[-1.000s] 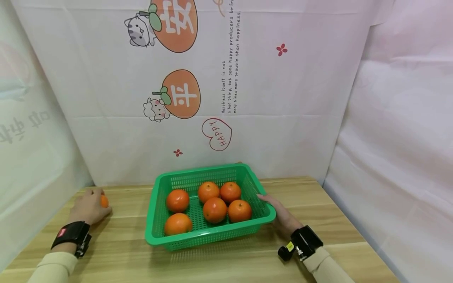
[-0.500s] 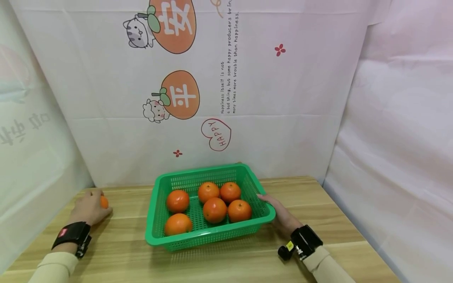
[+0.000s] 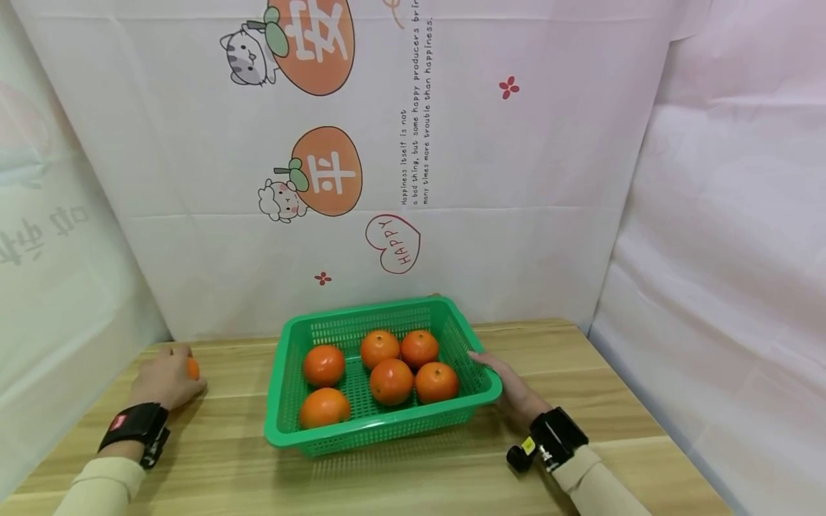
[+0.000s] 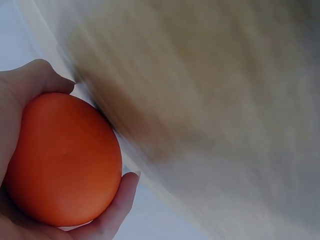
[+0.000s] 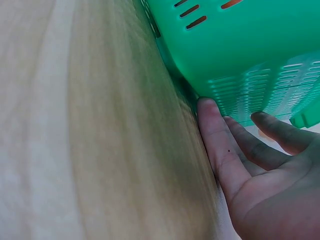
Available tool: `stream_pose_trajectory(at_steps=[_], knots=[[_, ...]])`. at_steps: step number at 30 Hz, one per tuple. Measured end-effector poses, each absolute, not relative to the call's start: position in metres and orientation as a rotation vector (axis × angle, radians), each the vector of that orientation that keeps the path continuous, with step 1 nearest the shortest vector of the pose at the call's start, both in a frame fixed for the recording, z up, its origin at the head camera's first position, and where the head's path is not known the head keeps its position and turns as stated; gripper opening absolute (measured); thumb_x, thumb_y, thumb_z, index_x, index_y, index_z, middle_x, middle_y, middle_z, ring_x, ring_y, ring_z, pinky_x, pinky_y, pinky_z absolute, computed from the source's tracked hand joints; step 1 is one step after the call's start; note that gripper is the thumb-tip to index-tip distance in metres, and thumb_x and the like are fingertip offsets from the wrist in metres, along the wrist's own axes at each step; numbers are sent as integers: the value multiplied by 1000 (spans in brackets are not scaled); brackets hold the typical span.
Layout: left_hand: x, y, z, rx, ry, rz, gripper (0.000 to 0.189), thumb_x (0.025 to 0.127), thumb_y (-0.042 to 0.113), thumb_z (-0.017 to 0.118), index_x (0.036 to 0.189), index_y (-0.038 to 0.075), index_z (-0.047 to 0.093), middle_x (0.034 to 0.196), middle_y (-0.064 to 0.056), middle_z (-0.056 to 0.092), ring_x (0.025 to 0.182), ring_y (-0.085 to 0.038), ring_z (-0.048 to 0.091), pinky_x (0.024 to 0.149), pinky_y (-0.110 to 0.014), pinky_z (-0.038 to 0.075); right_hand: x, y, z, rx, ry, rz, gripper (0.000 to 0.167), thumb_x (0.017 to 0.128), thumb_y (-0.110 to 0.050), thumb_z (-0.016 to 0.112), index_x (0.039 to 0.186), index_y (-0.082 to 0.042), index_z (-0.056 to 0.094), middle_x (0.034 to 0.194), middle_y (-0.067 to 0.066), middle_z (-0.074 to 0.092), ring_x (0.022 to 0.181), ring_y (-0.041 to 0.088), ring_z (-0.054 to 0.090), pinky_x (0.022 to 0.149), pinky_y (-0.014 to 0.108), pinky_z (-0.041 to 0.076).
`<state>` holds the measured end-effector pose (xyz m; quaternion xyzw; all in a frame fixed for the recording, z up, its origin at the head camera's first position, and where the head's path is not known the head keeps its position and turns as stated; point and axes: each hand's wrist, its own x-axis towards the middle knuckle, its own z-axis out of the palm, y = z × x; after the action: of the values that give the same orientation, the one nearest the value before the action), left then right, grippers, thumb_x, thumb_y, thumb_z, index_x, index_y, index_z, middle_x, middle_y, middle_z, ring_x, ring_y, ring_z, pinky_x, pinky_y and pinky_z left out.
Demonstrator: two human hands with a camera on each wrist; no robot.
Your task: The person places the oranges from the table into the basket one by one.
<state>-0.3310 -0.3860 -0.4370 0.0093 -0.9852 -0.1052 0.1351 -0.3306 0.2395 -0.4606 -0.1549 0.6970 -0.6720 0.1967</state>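
At the table's left side, my left hand (image 3: 164, 380) holds an orange (image 4: 65, 160), its fingers and thumb curled around the smooth fruit. Much of that orange is hidden by the hand in the head view. A green plastic basket (image 3: 276, 401) with slotted walls stands mid-table, bearing several oranges (image 3: 391, 382). My right hand (image 3: 513, 394) grips the basket's right side: one digit lies over the rim in the head view, while fingers (image 5: 215, 135) press the outer wall from below in the right wrist view.
A white printed cloth (image 3: 516, 179) hangs behind the wooden table (image 3: 226, 459), with more pale cloth on the left and right. The basket's back edge is close to that cloth. A small orange-coloured bit (image 3: 436, 295) peeks over the basket's back rim.
The left hand shifts very slightly to the right with its orange. The basket, the oranges in it and the right hand stay as they were.
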Motion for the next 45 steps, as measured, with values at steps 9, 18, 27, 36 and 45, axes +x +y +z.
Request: stream_pose_trajectory(at_steps=[9,18,27,36,45], knots=[[-330,-388,-439,41,-2842,-329,58,81,24,76,121,-10,51,104,-37,52,74,-45,54,54,-44,47,-331,240,-460,-410,1963,-1871,81,108,-55,40,169,-12,8,167,26,31,135,17,52,111,30,41],[-329,-383,-441,27,-2826,-313,58,80,23,76,120,-11,51,103,-36,52,74,-47,54,52,-44,47,-331,240,-459,-412,1967,-1872,82,107,-56,41,169,-12,9,167,26,32,138,20,51,112,31,40],[-330,-381,-443,-57,-2842,-322,60,81,25,78,124,-7,54,108,-36,54,74,-39,57,54,-42,48,-327,239,-459,-417,1974,-1871,81,108,-56,39,169,-13,9,170,23,24,148,28,38,121,42,33],[-333,-362,-438,-299,-2896,-336,56,80,27,81,124,-1,62,103,-24,61,76,-26,59,62,-38,48,-329,240,-461,-415,1960,-1879,80,108,-54,39,169,-11,7,167,27,30,134,16,52,109,28,43],[-334,-337,-433,-385,-2885,-363,52,82,25,81,124,-1,64,106,-21,64,77,-22,58,62,-35,47,-330,239,-461,-410,1974,-1869,80,108,-55,38,169,-15,6,167,27,30,137,20,51,110,31,41]])
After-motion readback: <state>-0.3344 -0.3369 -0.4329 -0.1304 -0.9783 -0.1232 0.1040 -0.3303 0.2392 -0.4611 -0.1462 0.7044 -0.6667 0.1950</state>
